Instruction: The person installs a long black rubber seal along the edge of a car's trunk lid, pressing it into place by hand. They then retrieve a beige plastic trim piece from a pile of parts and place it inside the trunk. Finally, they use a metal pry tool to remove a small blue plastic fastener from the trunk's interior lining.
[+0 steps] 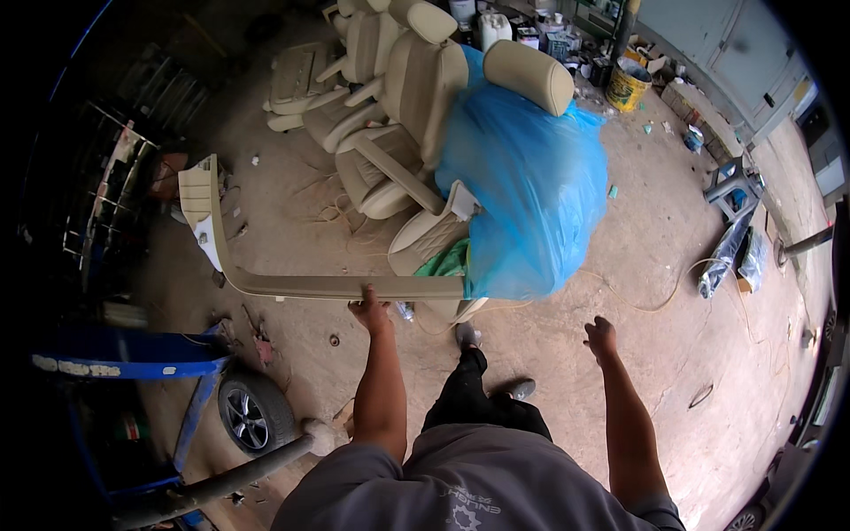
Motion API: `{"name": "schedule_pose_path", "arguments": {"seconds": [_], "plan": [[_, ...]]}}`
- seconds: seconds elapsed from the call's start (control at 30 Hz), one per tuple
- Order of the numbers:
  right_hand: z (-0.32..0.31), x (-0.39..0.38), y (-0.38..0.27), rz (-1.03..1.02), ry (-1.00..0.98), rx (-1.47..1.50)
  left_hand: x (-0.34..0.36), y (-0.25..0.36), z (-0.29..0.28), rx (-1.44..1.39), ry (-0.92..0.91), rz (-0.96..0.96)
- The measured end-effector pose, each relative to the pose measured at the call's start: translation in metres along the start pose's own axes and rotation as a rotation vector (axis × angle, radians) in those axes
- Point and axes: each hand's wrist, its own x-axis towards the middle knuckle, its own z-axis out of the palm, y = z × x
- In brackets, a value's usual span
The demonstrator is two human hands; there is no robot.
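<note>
The left grip (370,315) is grasping the trim (310,286) from its near edge, along the straight run, probably for balance, since the curved end is reaching far out to the left; the right grip (600,338) is hanging well apart over the floor (655,354), holding nothing visible, its fingers curling, though I cannot tell how tightly; the trim is running across in front of the person, its straight end extending rightward past the left grip and meeting the blue sheet (531,186) in view, touching or not I cannot tell; the sheet is draping among beige seats (429,88), presumably keeping dust off; a wheel (252,414) is resting near the blue frame (133,366).
</note>
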Motion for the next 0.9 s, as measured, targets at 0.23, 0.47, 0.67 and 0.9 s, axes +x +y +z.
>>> {"name": "schedule_pose_path", "arguments": {"seconds": [0.23,0.47,0.67,0.9], "plan": [[-0.028,-0.167,0.147,0.441,-0.094,0.386,-0.130,0.050,0.049,-0.106,-0.495,0.218],[-0.045,-0.219,0.352,-0.083,-0.245,-0.320,-0.195,0.058,0.203,0.287,-0.357,0.752],[-0.123,-0.230,0.171,0.367,0.098,0.798,-0.284,0.200,0.355,0.490,-0.458,1.085],[-0.144,-0.265,0.189,0.312,0.313,0.919,-0.334,0.095,0.378,0.598,-0.588,1.189]]}}
